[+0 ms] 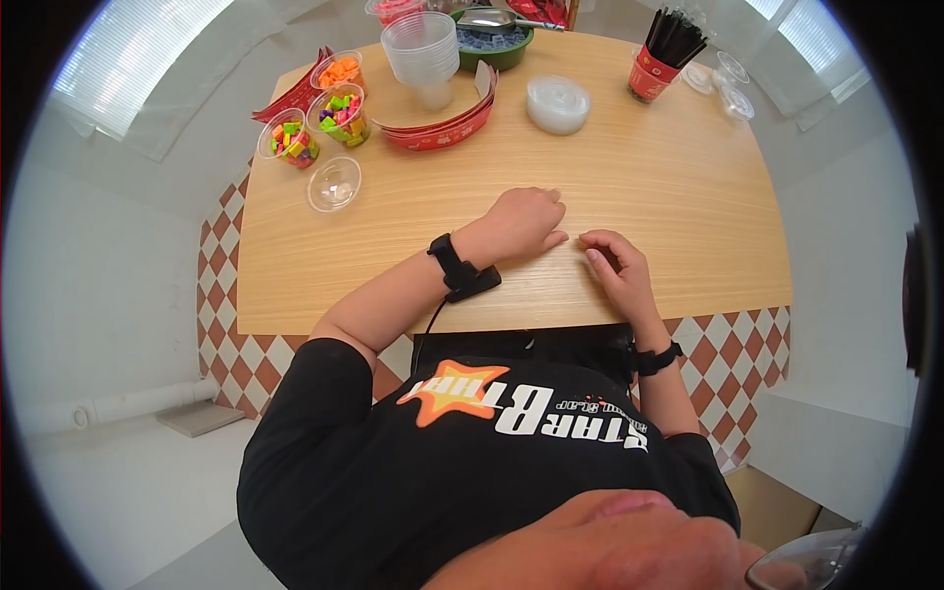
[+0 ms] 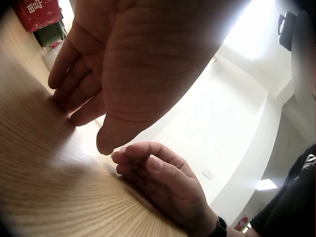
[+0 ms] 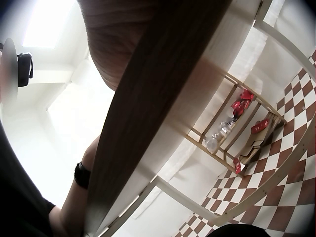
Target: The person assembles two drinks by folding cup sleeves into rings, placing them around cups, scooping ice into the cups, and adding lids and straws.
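Observation:
My left hand (image 1: 526, 221) rests palm-down on the wooden table (image 1: 669, 197), fingers loosely bent and holding nothing. Close beside it, my right hand (image 1: 621, 270) lies near the front edge, its fingers gently curled with nothing in them. The left wrist view shows the right hand (image 2: 173, 182) just past the left thumb, with a small gap between the hands in the head view. In the right wrist view the tabletop edge covers most of the right hand (image 3: 116, 39). Nearest in front of the left hand are a stack of clear lids (image 1: 559, 104) and a clear dome lid (image 1: 334, 184).
Clear cups of colourful blocks (image 1: 342, 113) and orange pieces (image 1: 339, 71) stand back left. Beside them are red paper trays (image 1: 438, 133) and stacked clear cups (image 1: 421, 49). A green bowl (image 1: 503, 57) holds a metal scoop (image 1: 489, 19). Black straws (image 1: 677, 39) fill a red cup (image 1: 651, 77).

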`<move>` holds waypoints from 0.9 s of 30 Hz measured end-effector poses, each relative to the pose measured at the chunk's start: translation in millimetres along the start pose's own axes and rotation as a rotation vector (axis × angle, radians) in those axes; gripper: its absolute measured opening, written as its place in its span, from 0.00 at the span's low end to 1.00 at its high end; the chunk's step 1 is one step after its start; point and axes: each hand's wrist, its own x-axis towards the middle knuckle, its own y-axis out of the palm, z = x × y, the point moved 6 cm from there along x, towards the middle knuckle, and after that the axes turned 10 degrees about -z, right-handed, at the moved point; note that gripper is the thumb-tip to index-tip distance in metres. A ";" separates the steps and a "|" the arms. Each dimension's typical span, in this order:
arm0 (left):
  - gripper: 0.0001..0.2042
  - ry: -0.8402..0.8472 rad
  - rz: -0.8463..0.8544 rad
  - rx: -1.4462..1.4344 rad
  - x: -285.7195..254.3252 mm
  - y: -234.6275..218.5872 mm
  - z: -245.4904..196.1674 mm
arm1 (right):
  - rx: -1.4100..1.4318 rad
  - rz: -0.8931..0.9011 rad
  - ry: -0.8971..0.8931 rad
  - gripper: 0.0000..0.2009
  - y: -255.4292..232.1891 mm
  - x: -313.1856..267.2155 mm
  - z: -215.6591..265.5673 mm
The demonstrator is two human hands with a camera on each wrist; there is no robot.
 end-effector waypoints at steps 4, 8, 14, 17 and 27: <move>0.16 0.008 -0.013 0.004 -0.2 -1.3 -0.8 | 0.003 0.004 0.004 0.10 0.3 -0.2 1.4; 0.16 -0.006 0.018 0.007 0.3 -1.6 -0.7 | 0.002 0.005 -0.011 0.10 0.4 0.2 1.6; 0.16 -0.012 0.015 0.009 0.2 -0.9 0.2 | -0.002 0.004 0.001 0.10 0.6 0.2 4.3; 0.16 -0.019 0.030 0.003 -0.1 -0.2 0.6 | -0.006 0.003 -0.010 0.10 0.6 -0.1 3.9; 0.16 -0.021 0.029 0.001 -0.1 0.8 1.8 | -0.010 0.003 -0.004 0.10 1.0 0.4 4.9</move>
